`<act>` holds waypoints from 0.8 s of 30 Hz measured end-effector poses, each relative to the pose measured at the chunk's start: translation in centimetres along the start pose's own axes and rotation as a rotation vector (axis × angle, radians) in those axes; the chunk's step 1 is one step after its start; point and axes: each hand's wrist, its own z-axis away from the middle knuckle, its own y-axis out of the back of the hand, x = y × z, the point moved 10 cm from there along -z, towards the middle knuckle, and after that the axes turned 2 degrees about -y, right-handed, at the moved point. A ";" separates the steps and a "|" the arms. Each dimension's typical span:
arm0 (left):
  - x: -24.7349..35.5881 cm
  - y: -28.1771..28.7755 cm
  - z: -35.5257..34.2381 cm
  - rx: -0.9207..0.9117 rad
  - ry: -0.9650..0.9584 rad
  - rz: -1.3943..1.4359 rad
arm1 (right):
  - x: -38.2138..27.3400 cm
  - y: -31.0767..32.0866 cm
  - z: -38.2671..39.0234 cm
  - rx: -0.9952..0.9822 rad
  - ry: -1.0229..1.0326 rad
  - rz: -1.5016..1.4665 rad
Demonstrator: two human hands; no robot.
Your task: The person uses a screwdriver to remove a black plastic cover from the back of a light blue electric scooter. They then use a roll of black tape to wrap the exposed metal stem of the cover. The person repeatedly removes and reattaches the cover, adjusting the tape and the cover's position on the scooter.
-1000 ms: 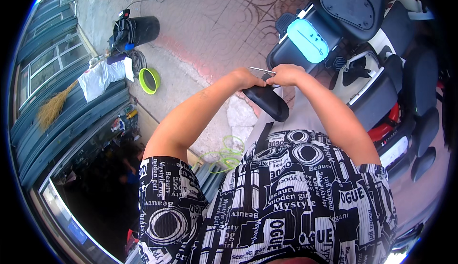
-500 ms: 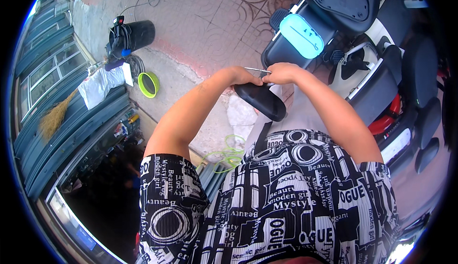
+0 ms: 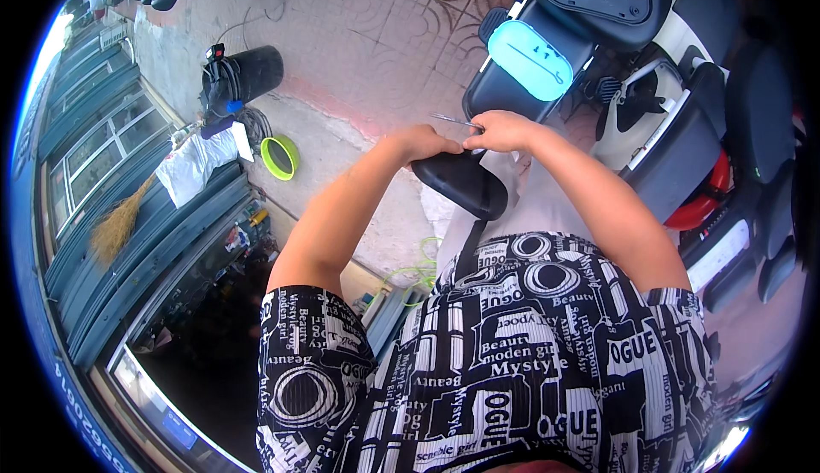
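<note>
We found the work in hand under way, at the stage of handling one part with one tool. We had the left hand (image 3: 424, 142) closed on the upper end of a rounded black part (image 3: 465, 187), its thumb and fingers pinching the edge. The part hung tilted, below and just to the right of that hand. We had the right hand (image 3: 506, 131) bent, fingertips pinching a thin metal tool (image 3: 455, 120), whose free end pointed leftward, above the left fingers. The two hands' fingertips were close together; we could not tell whether they touched.

Status, as we judged it: done, the part and the tool were both in grip; left, whatever handling that grip served, since neither had been put down. We could not tell whether the tool engaged the part, nor whether the part was joined to anything, because the fingers covered its upper end.

Beyond the right hand, we noted a light-blue mat or tray (image 3: 531, 58) lying on a black seat (image 3: 504, 99). Well to the left of the left hand were a yellow-green bucket (image 3: 279, 158), a black cylinder (image 3: 256, 74) and a white bag (image 3: 196, 168).
</note>
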 end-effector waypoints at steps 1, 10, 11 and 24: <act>-0.1 0.0 0.7 -0.001 -0.009 0.128 | 0.1 0.1 0.0 -0.012 -0.023 0.023; -1.2 -1.8 2.6 -0.143 -0.007 0.390 | 0.0 0.5 0.6 -0.013 -0.102 0.122; -0.9 -2.1 2.0 -0.131 -0.011 0.382 | -0.1 0.6 0.9 -0.008 -0.111 0.142; 1.1 -2.9 -2.6 -0.228 0.022 0.213 | -0.4 1.1 1.9 0.054 -0.159 0.147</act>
